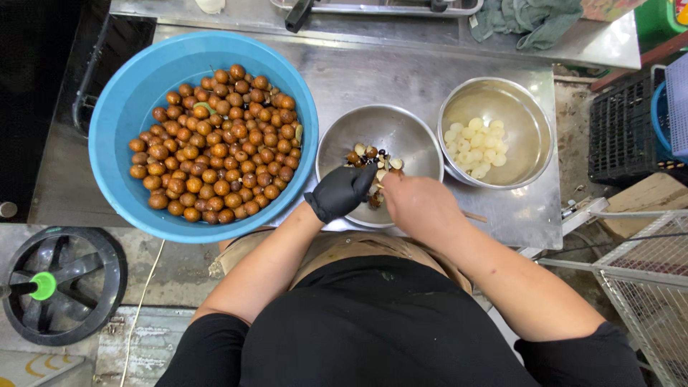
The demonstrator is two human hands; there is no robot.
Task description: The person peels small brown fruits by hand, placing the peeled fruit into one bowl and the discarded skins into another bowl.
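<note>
Place: working food-prep area, back-of-kitchen or market-stall sort; not a home kitchen.
Work surface: bare stainless steel table (401,72), scuffed, with a raised back ledge.
Bulk produce: large round blue plastic basin (136,100) heaped with small brown round fruits (215,143), far more than a household amount.
Sorting vessels: round steel bowl of shells and scraps (401,132); second round steel bowl of peeled white fruit flesh (523,115).
Floor: rough, stained concrete (179,272).
Surroundings: black plastic crate (620,129), white wire rack (645,287), grey-green rag (530,21) on the ledge.
Worker's kit: one black disposable glove (340,192), tan apron (344,247).
</note>
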